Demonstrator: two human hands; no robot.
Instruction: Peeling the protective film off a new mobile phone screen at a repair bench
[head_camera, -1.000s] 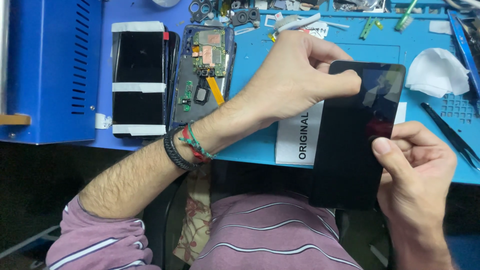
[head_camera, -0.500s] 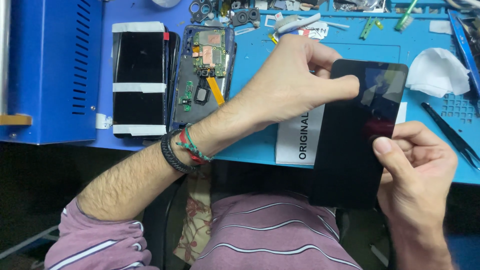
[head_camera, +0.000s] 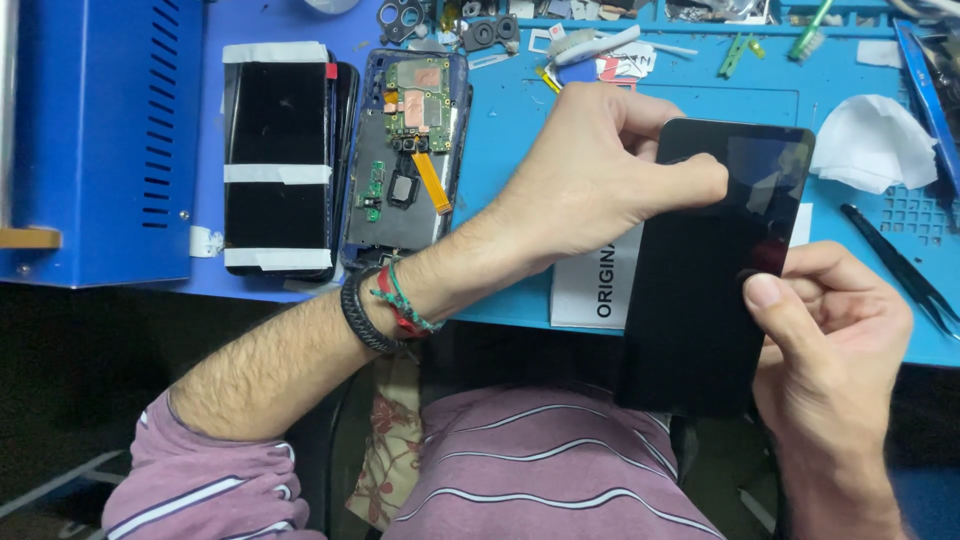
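A blue repair mat (head_camera: 520, 180) covered the bench, cluttered along its far edge with small parts and tools. Above its near edge, a black phone screen panel (head_camera: 700, 290) was held upright in the air, its glossy face towards the camera. The left hand (head_camera: 590, 180) curled over the panel's upper left corner, thumb pressed flat on the glass near the top, fingers closed behind it. The right hand (head_camera: 830, 340) pinched the panel's right edge, thumb tip on the front face and the other fingers wrapped round the back.

Just behind the panel's lower left side lay a white rectangular package (head_camera: 590, 285) with black lettering, partly hidden by it. Left of the panel, past the left wrist, an opened blue phone (head_camera: 405, 150) showed its green boards and an orange flex strip. Further left lay a black screen banded with white tape (head_camera: 278, 160), then a blue metal box (head_camera: 100, 140). Right of the panel sat a crumpled white tissue (head_camera: 870, 140) and black tweezers (head_camera: 900, 265).
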